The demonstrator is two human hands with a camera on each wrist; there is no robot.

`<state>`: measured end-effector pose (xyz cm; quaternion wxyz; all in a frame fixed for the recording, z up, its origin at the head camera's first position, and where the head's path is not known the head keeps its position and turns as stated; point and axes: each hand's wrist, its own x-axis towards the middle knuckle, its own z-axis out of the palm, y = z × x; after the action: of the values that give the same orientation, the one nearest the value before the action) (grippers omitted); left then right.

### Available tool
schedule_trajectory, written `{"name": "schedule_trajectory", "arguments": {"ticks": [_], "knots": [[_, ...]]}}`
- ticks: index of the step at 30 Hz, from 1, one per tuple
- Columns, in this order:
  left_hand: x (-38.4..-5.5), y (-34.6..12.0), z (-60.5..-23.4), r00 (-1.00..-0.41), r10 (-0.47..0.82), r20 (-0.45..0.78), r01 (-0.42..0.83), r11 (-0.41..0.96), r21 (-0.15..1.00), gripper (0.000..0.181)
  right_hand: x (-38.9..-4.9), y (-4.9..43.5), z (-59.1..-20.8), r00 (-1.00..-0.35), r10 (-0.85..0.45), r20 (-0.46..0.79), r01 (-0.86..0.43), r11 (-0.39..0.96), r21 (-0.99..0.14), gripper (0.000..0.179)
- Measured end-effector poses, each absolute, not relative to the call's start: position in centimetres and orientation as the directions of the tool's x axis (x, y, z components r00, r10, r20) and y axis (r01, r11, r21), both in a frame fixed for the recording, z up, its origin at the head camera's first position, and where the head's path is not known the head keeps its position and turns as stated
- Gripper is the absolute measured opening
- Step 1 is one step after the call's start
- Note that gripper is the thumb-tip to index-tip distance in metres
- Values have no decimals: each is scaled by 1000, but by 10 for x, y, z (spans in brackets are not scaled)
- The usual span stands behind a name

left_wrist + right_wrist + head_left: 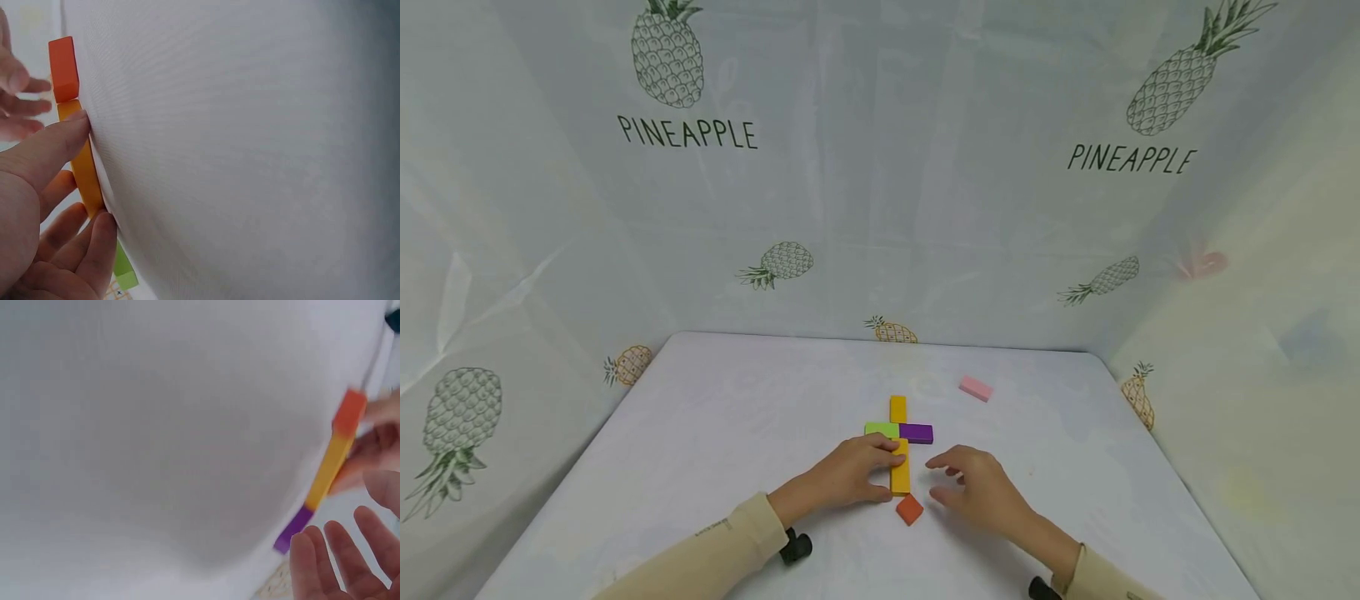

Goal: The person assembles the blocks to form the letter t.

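Note:
A long yellow block (900, 478) lies on the white table, and my left hand (848, 472) holds it from the left, thumb near one end and fingertips toward the other. An orange-red block (910, 509), turned cornerwise, touches its near end. Beyond its far end a lime green block (880, 429) and a purple block (916, 433) meet end to end; a short yellow block (898, 408) stands out behind them. Right of the long block hovers my right hand (976, 485), fingers loosely bent and holding nothing. In the right wrist view its fingers (340, 556) are apart from the blocks.
A pink block (976, 388) lies by itself toward the back right of the table (760, 392). Pineapple-print cloth (925, 192) stands behind the table and along both sides. Dark straps or devices sit at both wrists.

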<state>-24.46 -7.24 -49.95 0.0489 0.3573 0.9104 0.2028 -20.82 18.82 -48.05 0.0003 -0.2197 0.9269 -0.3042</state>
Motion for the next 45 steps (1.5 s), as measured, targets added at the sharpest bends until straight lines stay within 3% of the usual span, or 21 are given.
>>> {"name": "schedule_trajectory", "arguments": {"ticks": [15, 26, 37, 45], "knots": [[-243, -74, -498, -740, 671, 46, 624, 660, 417, 58, -290, 234, -480, -918, -271, 289, -380, 810, -447, 38], [-245, -73, -501, -748, 663, 34, 614, 671, 416, 58, -330, 256, -485, -943, -202, 266, -304, 851, -429, 43], [-244, -74, -500, -744, 667, 41, 619, 663, 421, 57, -361, 260, -499, -939, -216, 268, -312, 863, -397, 30], [-245, -74, -502, -742, 669, 49, 622, 659, 423, 58, -366, 258, -500, -959, -193, 207, -264, 873, -411, 24]]}}
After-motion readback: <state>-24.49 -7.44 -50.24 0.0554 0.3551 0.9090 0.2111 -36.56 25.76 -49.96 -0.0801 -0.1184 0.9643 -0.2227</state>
